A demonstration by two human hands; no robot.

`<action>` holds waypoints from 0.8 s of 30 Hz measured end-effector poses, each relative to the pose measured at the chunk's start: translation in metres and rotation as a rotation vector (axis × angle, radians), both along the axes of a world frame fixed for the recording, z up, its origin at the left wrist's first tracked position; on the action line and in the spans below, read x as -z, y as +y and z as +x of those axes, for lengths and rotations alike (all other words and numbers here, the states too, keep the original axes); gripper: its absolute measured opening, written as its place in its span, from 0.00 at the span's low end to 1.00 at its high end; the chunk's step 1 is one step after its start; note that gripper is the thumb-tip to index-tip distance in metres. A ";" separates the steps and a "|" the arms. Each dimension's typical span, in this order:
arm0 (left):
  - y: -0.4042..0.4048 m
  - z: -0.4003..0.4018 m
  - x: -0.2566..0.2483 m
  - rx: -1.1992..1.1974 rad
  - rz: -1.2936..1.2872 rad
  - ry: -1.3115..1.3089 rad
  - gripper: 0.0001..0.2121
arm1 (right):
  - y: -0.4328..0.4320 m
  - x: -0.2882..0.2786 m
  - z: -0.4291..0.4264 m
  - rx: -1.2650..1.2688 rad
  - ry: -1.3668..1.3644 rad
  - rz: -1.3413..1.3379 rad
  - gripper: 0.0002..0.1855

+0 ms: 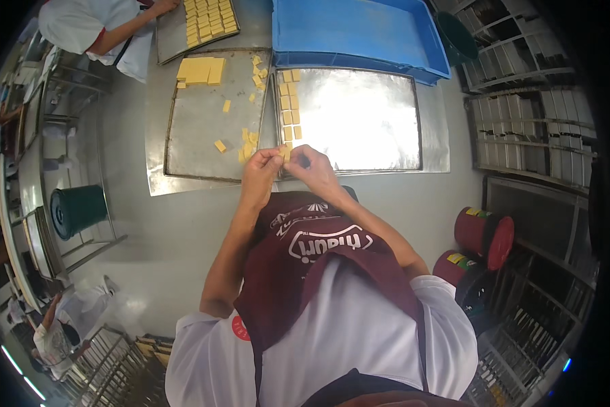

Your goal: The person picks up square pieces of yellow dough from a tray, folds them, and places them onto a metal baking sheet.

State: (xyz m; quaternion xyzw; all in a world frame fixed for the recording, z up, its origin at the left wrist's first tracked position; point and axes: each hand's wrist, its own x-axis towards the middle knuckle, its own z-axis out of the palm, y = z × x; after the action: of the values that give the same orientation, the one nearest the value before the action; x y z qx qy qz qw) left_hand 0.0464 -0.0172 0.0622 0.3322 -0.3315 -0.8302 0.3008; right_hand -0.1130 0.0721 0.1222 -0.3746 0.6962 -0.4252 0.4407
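Between my left hand (pixel 262 170) and my right hand (pixel 312 169) a small yellow dough piece (pixel 284 153) is pinched by the fingertips of both. They hold it over the near left corner of a shiny metal tray (pixel 356 119), where small yellow rectangles (pixel 287 103) lie in two columns along the left side. On the darker metal tray (pixel 198 132) to the left lie a cut yellow slab (pixel 199 70), a few loose pieces (pixel 220 146) and yellow scraps (pixel 248 144) beside my left hand.
A large blue plastic crate (pixel 356 30) stands beyond the shiny tray. At the upper left, a co-worker's hand (pixel 165 6) touches another tray (pixel 170 38) bearing rows of yellow pieces. Green bins, metal racks and red drums (pixel 475 231) stand around the table.
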 end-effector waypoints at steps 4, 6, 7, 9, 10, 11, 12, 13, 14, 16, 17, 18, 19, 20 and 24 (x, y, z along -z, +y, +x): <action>-0.007 0.009 0.003 -0.018 0.233 0.040 0.09 | 0.003 0.043 -0.002 0.190 -0.608 -0.040 0.14; -0.009 0.014 0.002 -0.039 0.307 0.050 0.09 | 0.004 0.063 -0.008 0.296 -0.636 0.002 0.11; -0.009 0.017 0.001 -0.049 0.313 0.047 0.10 | 0.005 0.068 -0.009 0.350 -0.650 0.023 0.10; -0.009 0.025 0.004 -0.062 0.286 -0.005 0.10 | 0.007 0.068 -0.009 0.300 -0.112 0.060 0.08; -0.008 0.029 0.007 -0.066 0.253 -0.054 0.10 | 0.007 0.065 -0.008 0.266 0.156 0.078 0.07; -0.008 0.033 0.011 -0.070 0.221 -0.102 0.10 | 0.007 0.072 -0.007 0.235 0.287 -0.043 0.07; -0.008 0.036 0.013 -0.064 0.212 -0.137 0.10 | 0.007 0.078 -0.008 0.204 0.420 -0.164 0.07; -0.009 0.039 0.015 -0.059 0.203 -0.173 0.10 | 0.007 0.085 -0.009 0.169 0.552 -0.286 0.07; -0.009 0.041 0.017 -0.053 0.194 -0.208 0.10 | 0.009 0.090 -0.010 0.141 0.580 -0.282 0.07; -0.010 0.044 0.017 -0.012 0.165 -0.267 0.10 | 0.009 0.093 -0.010 0.084 0.631 -0.278 0.08; -0.010 0.045 0.017 0.009 0.151 -0.297 0.10 | 0.010 0.097 -0.010 0.085 0.666 -0.326 0.08; -0.010 0.046 0.019 0.007 0.115 -0.320 0.10 | 0.010 0.100 -0.009 0.084 0.702 -0.377 0.08; -0.011 0.047 0.023 0.006 0.080 -0.344 0.10 | 0.010 0.102 -0.010 0.084 0.737 -0.428 0.08; -0.011 0.047 0.026 0.005 0.045 -0.367 0.10 | 0.010 0.105 -0.011 0.088 0.735 -0.445 0.08; -0.008 0.044 0.028 -0.006 0.022 -0.360 0.12 | 0.008 0.103 -0.012 0.000 0.742 -0.462 0.08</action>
State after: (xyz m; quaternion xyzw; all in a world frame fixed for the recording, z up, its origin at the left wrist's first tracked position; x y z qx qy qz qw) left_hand 0.0901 -0.0256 0.0343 0.4796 -0.3698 -0.7602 0.2353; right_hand -0.1255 0.0802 0.0193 -0.5907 0.6939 -0.4066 0.0652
